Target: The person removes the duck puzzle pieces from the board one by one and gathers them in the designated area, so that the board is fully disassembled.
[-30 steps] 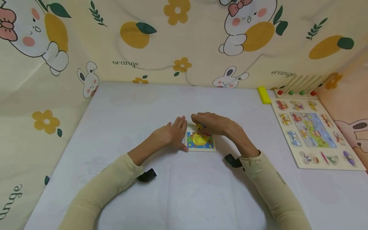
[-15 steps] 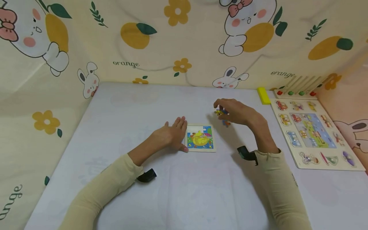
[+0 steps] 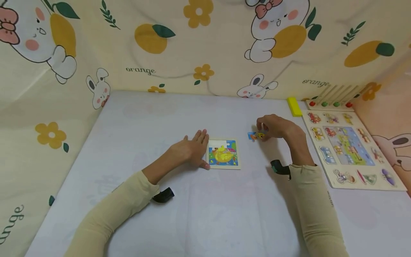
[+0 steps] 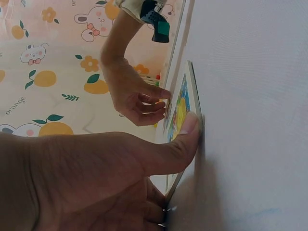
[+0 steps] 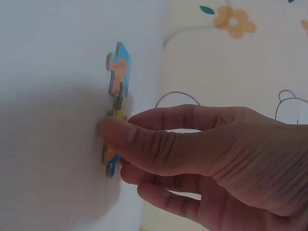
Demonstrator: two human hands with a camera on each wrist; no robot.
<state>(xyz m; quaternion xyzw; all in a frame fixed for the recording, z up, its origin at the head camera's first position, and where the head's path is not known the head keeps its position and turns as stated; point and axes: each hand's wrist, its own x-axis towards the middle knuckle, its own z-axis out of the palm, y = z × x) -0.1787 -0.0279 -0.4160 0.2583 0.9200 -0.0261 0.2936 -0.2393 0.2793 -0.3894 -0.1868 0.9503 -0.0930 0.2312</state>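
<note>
A small duck jigsaw puzzle sits in a pale wooden frame (image 3: 224,167), with a bare white patch at its upper left. My left hand (image 3: 190,151) lies against the frame's left edge, fingers straight, and its thumb (image 4: 188,126) touches the near corner. To the right, my right hand (image 3: 277,126) pinches a yellow-and-blue puzzle piece (image 5: 111,156) between thumb and fingers, close at the tabletop. Beside it lies a light-blue and orange puzzle piece (image 3: 252,136), also visible in the right wrist view. The thumb partly hides the pinched piece.
At the right stands a large wooden picture board (image 3: 334,180) with vehicle and toy shapes. Behind it is a wooden base with rods and red and green beads (image 3: 325,104). A yellow block (image 3: 294,106) lies next to them. A printed cloth wall (image 3: 179,53) borders the white table.
My right hand has moved from over the duck puzzle to the right and come down at the table with the puzzle pieces. The left hand has stayed at the frame.
</note>
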